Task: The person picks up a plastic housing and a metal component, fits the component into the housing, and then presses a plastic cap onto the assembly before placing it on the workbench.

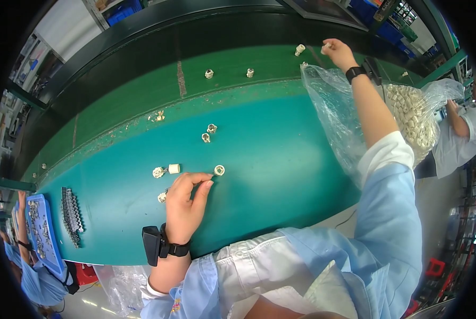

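Here, the person's left hand [184, 204] rests on the teal workbench [280, 175] near its front edge, fingers curled together, fingertips just beside a small white ring-shaped part [219, 170], barely touching it. The right hand [338, 52] reaches to the far edge, pinching a similar part [327, 45]. Beside that arm, a clear plastic bag [336, 117] holds many white parts [411, 114].

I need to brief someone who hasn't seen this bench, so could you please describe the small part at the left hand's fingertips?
Start at the teal bench and find the left hand near its front edge. Just past its fingers lies a small round cream part. Unlike the neighbouring pieces to its left, it shows a ring face with a dark centre hole.
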`<state>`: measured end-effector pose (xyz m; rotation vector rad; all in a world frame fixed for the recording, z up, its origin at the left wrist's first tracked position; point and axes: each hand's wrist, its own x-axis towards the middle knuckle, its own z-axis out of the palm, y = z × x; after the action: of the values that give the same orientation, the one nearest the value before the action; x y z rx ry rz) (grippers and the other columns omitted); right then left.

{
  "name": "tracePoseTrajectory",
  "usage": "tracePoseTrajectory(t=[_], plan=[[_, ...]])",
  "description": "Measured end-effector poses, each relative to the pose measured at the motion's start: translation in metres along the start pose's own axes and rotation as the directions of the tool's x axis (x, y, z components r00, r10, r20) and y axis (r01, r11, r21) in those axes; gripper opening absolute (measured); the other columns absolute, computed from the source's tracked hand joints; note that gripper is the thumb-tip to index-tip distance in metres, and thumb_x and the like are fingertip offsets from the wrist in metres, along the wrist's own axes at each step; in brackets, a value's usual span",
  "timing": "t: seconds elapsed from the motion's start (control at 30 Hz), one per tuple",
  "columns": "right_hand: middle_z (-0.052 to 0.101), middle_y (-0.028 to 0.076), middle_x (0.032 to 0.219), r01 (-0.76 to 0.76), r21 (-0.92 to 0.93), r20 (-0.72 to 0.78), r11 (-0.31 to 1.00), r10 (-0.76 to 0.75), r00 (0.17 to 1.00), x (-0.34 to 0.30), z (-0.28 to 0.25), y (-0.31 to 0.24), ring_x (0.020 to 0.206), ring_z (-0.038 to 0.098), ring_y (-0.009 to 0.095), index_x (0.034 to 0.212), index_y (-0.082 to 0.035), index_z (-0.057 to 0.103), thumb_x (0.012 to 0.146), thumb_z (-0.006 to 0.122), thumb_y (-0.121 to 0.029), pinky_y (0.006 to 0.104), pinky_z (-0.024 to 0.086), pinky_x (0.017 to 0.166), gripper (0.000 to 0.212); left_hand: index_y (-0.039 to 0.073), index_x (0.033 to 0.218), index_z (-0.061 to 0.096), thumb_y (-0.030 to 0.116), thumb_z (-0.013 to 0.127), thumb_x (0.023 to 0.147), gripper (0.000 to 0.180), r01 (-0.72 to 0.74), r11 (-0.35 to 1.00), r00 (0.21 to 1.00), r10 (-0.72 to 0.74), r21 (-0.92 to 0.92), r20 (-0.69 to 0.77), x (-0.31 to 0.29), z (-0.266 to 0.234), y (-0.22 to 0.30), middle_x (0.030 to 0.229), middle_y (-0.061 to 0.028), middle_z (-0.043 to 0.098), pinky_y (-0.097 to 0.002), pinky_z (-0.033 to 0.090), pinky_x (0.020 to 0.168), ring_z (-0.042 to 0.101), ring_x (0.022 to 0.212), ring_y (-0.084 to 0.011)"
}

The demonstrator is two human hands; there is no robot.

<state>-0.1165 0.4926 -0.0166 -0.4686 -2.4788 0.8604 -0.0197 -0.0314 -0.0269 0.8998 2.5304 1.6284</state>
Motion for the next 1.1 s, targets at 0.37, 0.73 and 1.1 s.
tracePoseTrajectory(t=[0.37, 0.73, 1.1], plan=[[0.059, 0.007, 0.088, -0.102, -0.159, 0.033, 0.982, 0.108, 0.994, -0.002, 0.022, 0.017, 0.081, 0.056, 0.014, 0.106, -0.002, 0.052, 0.072, 0.065, -0.016, 0.0256, 0.044, 0.073, 0.040, -0.001, 0.084, 0.057, 0.001, 0.058, 0.077, 0.006, 0.003, 1.000, 0.999, -0.003, 0.013, 0.036, 0.002, -0.003, -0.002, 0.077, -0.0074, 0.059, -0.0225, 0.044, 0.061, 0.056, 0.067, -0.0131], [0.060, 0.009, 0.090, 0.059, -0.100, 0.091, 0.993, -0.050, 0.995, -0.005, -0.002, -0.004, 0.081, 0.058, 0.019, 0.106, -0.003, 0.052, 0.072, 0.064, -0.021, 0.0295, 0.046, 0.071, 0.041, 0.000, 0.084, 0.056, 0.001, 0.058, 0.078, 0.006, 0.025, 1.000, 1.000, -0.025, -0.004, 0.012, -0.001, -0.005, -0.002, 0.076, -0.0065, 0.058, -0.0227, 0.043, 0.061, 0.055, 0.067, -0.0130], [0.059, 0.007, 0.077, 0.165, -0.381, 0.287, 0.910, -0.054, 0.956, -0.026, 0.023, -0.035, 0.069, 0.056, 0.014, 0.098, -0.002, 0.055, 0.075, 0.059, -0.015, 0.0256, 0.044, 0.063, 0.027, 0.002, 0.082, 0.058, 0.003, 0.060, 0.074, 0.009, 0.009, 1.000, 1.000, -0.009, -0.016, -0.001, 0.003, -0.004, 0.004, 0.077, -0.0092, 0.060, -0.0297, 0.044, 0.063, 0.056, 0.071, -0.0234]])
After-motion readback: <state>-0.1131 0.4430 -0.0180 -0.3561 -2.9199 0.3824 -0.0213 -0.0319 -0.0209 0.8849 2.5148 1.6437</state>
